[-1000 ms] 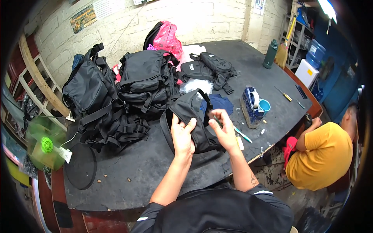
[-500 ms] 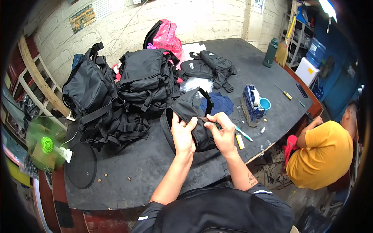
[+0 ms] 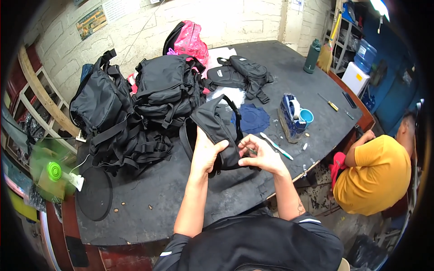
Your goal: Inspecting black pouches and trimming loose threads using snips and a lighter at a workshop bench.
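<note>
Black table (image 3: 289, 67) fills most of our view; we're referencing everything to the centre backpack (image 3: 158, 79) standing on it. Person in a yellow shirt (image 3: 373, 174): bent over, well right of the backpack, off the table's edge. Centre backpack is black, straps hanging down its front. Left backpack (image 3: 99, 99), also black: just left of it. Pink backpack (image 3: 192, 40): behind it, slightly right. Small black bag (image 3: 220, 128), our work item: in our hands, right of the backpack and nearer us. Flat round black piece (image 3: 94, 194): left of the backpack, nearer us. Dark-blue cloth (image 3: 254, 118): right of it. Our left hand (image 3: 205, 151): closed on the small bag, thumb on the front, fingers hidden. Our right hand (image 3: 266, 158): half open, fingers curled at the small bag's right side; can't tell if the fingertips pinch anything. Blue cup (image 3: 306, 117) and slim white-and-teal tool (image 3: 278, 147): both well right of the backpack.
</note>
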`<control>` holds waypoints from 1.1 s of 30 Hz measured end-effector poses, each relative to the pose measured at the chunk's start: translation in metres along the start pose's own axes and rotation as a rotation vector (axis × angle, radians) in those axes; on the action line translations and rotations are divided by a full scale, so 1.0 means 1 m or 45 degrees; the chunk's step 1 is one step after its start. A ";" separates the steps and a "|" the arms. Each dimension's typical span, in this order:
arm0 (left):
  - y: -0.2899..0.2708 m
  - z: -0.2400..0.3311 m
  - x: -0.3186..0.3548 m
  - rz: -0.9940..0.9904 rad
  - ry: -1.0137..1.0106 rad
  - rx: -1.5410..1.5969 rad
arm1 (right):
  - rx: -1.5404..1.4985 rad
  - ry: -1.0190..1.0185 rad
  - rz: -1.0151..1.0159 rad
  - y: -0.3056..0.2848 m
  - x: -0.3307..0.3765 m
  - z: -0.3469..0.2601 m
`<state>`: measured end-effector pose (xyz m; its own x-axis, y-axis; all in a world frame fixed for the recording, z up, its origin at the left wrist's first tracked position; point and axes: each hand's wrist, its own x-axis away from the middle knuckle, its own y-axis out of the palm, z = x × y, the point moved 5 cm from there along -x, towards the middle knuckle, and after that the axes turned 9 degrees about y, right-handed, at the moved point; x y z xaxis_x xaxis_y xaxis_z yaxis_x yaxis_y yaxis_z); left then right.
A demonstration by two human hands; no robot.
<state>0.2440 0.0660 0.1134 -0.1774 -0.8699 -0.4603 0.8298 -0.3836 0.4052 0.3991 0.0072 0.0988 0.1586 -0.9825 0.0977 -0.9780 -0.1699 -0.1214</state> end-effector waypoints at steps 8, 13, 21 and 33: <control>0.002 0.009 -0.003 0.082 -0.069 0.005 | -0.025 -0.013 0.039 -0.008 -0.001 0.006; -0.006 0.006 -0.020 0.180 -0.112 0.471 | 0.144 -0.028 0.583 -0.070 -0.020 0.079; 0.008 -0.008 -0.018 0.233 0.057 0.323 | 1.365 0.283 1.339 -0.095 0.028 0.132; 0.055 -0.056 -0.009 -0.019 0.200 -0.663 | 1.069 0.493 1.157 -0.103 0.027 0.146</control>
<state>0.3204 0.0699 0.0954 -0.1427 -0.7933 -0.5919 0.9873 -0.1564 -0.0284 0.5239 -0.0133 -0.0307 -0.7006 -0.7083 -0.0857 -0.3077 0.4083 -0.8594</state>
